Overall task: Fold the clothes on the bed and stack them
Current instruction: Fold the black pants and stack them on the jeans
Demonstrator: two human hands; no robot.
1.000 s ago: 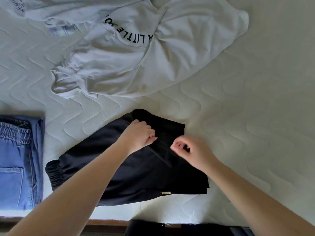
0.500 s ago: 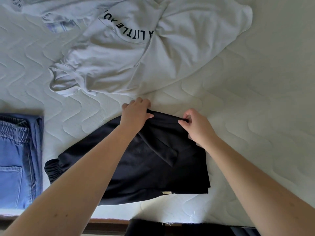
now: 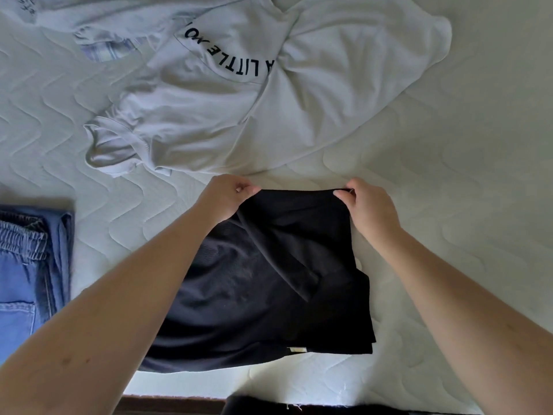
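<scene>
Black shorts [image 3: 269, 280] lie on bed [image 3: 449, 205] near its front edge; left hand [image 3: 223, 197] and right hand [image 3: 369, 205] each pinch a far corner: keep edge taut, corners level, fold squarely toward the near hem.

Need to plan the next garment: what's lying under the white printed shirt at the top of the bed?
A pale plaid garment pokes out from beneath the white shirt at its upper left edge, on the quilted mattress. How far it extends underneath, or whether anything else lies there, is covered.
</scene>
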